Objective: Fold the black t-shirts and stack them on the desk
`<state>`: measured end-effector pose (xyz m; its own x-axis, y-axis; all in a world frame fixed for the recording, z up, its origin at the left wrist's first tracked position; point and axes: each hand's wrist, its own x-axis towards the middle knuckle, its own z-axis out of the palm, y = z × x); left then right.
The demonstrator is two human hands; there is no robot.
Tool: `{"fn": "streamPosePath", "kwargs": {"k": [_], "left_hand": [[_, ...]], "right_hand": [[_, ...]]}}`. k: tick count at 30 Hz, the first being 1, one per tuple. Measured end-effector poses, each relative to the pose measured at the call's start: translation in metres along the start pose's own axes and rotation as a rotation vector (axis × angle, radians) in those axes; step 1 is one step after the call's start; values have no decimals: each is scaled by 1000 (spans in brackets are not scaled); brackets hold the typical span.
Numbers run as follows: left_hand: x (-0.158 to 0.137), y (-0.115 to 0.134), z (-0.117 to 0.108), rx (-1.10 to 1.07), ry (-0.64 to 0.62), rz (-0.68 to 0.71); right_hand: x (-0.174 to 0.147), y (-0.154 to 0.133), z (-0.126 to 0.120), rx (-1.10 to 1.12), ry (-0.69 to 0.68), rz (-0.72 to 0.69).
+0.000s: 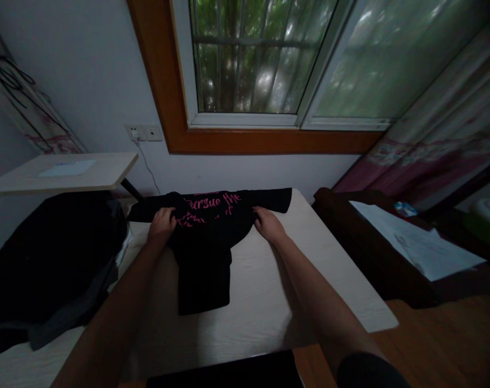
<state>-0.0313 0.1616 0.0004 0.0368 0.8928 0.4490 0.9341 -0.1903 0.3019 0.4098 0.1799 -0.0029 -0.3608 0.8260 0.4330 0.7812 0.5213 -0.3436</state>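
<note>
A black long-sleeved shirt (pixel 206 234) with pink lettering lies on a pale wooden table (pixel 264 291). One sleeve points out to the right along the far edge, and another section hangs down toward me over the tabletop. At the shirt's left side, my left hand (pixel 163 223) has its fingers closed on the cloth. Across from it, my right hand (pixel 269 225) pinches the right edge, pulling the fabric between the two hands. The fingertips of both are partly hidden by the dark cloth.
A pile of dark clothes (pixel 54 253) sits at the left, below a raised wooden shelf (pixel 103 164). To the right stands a dark brown piece of furniture (pixel 366 253) with white papers (pixel 410 237) on it. A window (pixel 264 64) is behind the table.
</note>
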Motion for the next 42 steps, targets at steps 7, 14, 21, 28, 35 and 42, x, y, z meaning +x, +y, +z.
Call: {"fn": "streamPosePath", "kwargs": {"k": [7,14,21,28,35,42], "left_hand": [[-43,10,-21,-50,-8,51],[-56,22,-34,-147,-89,197],[-64,52,-37,-192,-175,339],[-83,77,-38,-297,-273,351],[-99,95,-54,-432,-391,373],[-99,84,-61,-551,-375,317]], "right_hand": [[-15,-15,-10,-41,36,19],[-26,-35,-12,-1,118,-8],[-20,-86,-9,130,109,-128],[-5,-135,1,265,42,-270],[5,-156,10,215,-172,-372],[-31,-130,-17,253,27,-191]]}}
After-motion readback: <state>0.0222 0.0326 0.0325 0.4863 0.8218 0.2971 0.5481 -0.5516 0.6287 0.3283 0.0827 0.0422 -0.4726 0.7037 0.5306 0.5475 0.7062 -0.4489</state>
